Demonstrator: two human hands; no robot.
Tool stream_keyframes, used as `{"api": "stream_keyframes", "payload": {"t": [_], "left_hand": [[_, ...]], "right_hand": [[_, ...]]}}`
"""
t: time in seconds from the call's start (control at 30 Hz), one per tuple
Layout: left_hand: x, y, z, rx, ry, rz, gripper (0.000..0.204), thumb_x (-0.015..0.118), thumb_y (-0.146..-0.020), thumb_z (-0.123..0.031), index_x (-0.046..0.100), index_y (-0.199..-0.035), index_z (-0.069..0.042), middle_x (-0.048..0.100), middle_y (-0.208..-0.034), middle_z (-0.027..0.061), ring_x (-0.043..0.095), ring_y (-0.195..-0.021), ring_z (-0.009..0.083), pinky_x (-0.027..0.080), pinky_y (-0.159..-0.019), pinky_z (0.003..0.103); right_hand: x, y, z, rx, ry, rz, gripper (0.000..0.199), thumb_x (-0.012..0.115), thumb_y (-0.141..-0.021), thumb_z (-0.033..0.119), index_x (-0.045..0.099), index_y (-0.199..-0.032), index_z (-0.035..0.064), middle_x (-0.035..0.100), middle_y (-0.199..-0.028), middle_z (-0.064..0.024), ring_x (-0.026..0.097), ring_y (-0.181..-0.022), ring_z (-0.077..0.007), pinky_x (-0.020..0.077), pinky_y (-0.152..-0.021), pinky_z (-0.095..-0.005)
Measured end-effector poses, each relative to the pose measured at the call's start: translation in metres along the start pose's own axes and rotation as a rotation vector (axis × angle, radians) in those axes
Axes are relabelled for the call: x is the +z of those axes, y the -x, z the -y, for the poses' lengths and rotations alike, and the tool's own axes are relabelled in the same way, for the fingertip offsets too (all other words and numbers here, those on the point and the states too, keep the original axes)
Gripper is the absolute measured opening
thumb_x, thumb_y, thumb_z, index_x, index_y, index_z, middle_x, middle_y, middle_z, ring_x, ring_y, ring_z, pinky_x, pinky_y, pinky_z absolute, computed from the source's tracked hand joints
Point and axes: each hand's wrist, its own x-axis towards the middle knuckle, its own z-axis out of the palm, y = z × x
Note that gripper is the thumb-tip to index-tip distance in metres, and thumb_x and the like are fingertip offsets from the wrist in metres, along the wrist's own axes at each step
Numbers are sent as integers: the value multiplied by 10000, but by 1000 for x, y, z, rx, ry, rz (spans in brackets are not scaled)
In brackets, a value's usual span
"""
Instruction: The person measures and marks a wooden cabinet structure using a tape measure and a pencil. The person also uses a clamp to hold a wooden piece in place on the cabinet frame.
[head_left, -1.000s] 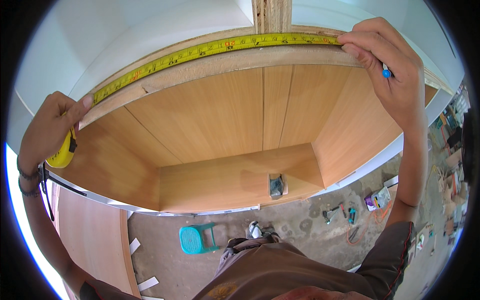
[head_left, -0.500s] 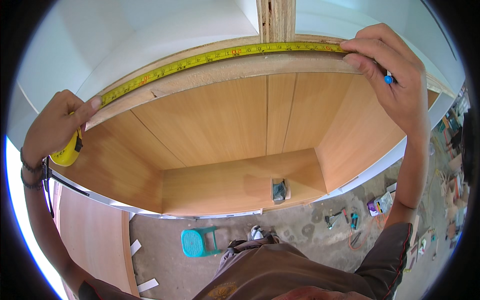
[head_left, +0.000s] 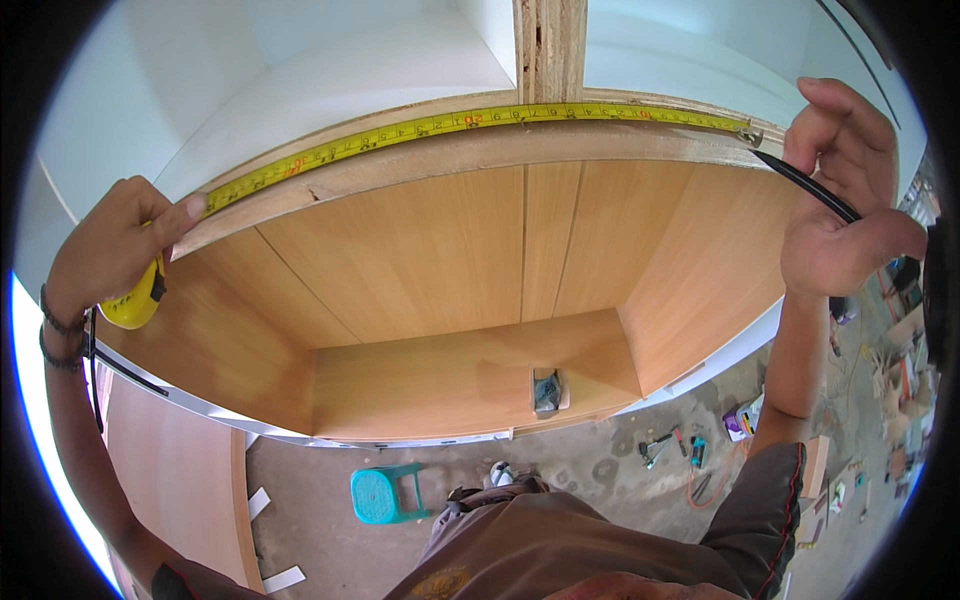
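A yellow tape measure is stretched along the wooden front edge [head_left: 420, 158] of a cabinet. Its blade [head_left: 440, 122] runs from the case at the left to the metal hook [head_left: 750, 133] at the right. My left hand [head_left: 108, 245] grips the yellow case [head_left: 132, 306], with the thumb pressing the blade onto the edge. My right hand [head_left: 850, 170] holds a slim black pen [head_left: 805, 185] between thumb and fingers. The pen's tip points left and sits close by the hook; whether it touches the wood I cannot tell. No finger of that hand is on the blade.
Below the edge is a wood-grain compartment [head_left: 420, 260] with a small open box [head_left: 548, 392] on its bottom panel. White compartments and a plywood divider [head_left: 550, 55] lie beyond. On the floor are a teal stool [head_left: 376, 496], hand tools [head_left: 697, 452] and a tub [head_left: 738, 422].
My right hand has let go of the tape's end and moved right, turning the pen so its tip points at the edge. The tape's hook is now uncovered. My left hand stays put.
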Motion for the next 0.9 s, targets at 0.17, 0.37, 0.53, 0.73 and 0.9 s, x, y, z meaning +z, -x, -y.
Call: {"api": "stream_keyframes", "payload": {"t": [0.17, 0.37, 0.53, 0.73, 0.9], "left_hand": [[-1, 1, -5, -48, -11, 17, 766, 610, -953, -658, 615, -548, -9, 541, -460, 58, 545, -414, 144, 459, -456, 300], [-1, 2, -4, -60, 13, 21, 751, 619, -944, -663, 629, -567, -14, 549, -471, 59, 565, -430, 144, 469, -467, 300], [-3, 1, -7, -72, 8, 40, 757, 614, -944, -667, 631, -572, -9, 553, -475, 58, 573, -435, 147, 476, -479, 295], [-3, 0, -6, -47, -6, 47, 763, 591, -955, -671, 608, -558, -19, 533, -463, 49, 562, -426, 142, 468, -471, 294], [-5, -1, -5, -46, -38, 67, 757, 587, -965, -657, 598, -541, -30, 528, -453, 45, 547, -408, 137, 460, -457, 297]], "right_hand": [[32, 4, -3, 164, -87, -72, 647, 360, -1110, 510, 605, -1228, -77, 586, -1025, -95, 543, -749, -137, 480, -710, -272], [59, -14, 10, 121, -35, 155, 208, 645, -1005, 50, 679, -1176, -63, 636, -1116, -97, 603, -844, -115, 516, -756, -245], [73, -29, 13, 175, -98, 194, 196, 699, -972, 53, 715, -1140, -46, 688, -1079, -89, 665, -923, -131, 543, -829, -258], [78, -29, 10, 272, -117, 236, 180, 737, -950, 62, 718, -1101, -34, 722, -1006, -56, 683, -937, -123, 551, -852, -264], [81, -30, 8, 233, -81, 248, 157, 720, -970, 80, 713, -1079, -32, 716, -1002, -46, 676, -929, -116, 546, -835, -261]]}}
